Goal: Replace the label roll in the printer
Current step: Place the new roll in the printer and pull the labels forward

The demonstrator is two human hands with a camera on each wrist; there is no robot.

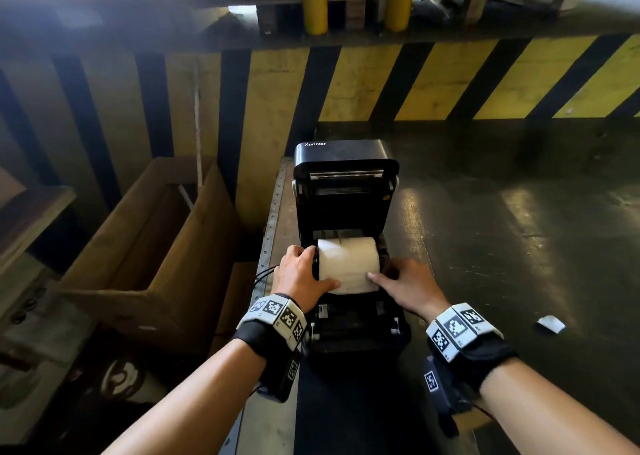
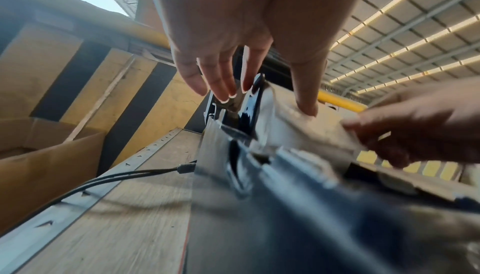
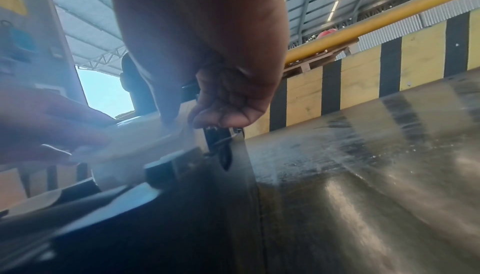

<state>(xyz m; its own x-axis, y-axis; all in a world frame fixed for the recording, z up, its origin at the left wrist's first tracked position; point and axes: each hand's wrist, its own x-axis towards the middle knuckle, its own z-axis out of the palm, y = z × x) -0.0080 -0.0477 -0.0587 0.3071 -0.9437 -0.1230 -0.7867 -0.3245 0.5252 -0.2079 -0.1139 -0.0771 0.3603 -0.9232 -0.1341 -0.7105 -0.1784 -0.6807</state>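
Our white label roll (image 1: 347,264) sits in the open bay of the black printer (image 1: 346,191), whose lid stands raised at the far side. Our left hand (image 1: 300,274) cups the roll's left end, thumb across the near face and fingers (image 2: 221,77) reaching straight down to the holder there; our right hand (image 1: 403,283) holds the right end, thumb on the paper and fingers curled at the side. We judge the roll is being seated. Next we would need to centre it between the guides, draw the loose end toward the near slot, then close the lid. The printer stands on a narrow tabletop (image 1: 277,205), a cardboard box (image 1: 152,246) to its left.
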